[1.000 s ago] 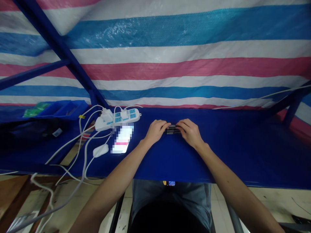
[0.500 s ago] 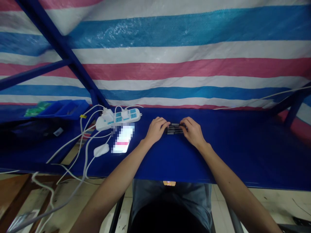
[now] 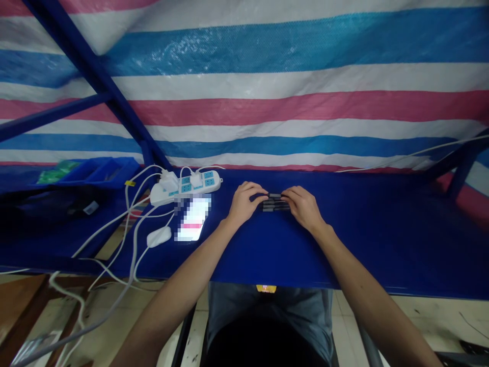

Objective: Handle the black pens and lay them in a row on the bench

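Observation:
Several black pens [image 3: 269, 206] lie side by side on the blue table, their long sides running left to right. At the far side of the row, one black pen [image 3: 274, 196] is pinched at both ends. My left hand [image 3: 244, 205] has thumb and fingers closed on its left end. The right end sits between the thumb and fingers of my right hand [image 3: 303, 205], which also hides the right tips of the other pens. I cannot tell whether the pinched pen is lifted off the table.
Left of my hands stand a white power strip [image 3: 156, 194] with plugs and a phone [image 3: 195, 220] with a blurred screen. A white adapter [image 3: 159, 237] and loose cables lie nearby. Farther left is a blue tray [image 3: 100, 171]. A striped tarp [image 3: 267, 109] hangs behind the table.
The far pen now shows apart from the others, slightly farther from me, with my fingertips at its two ends. Both hands have shifted only a little.

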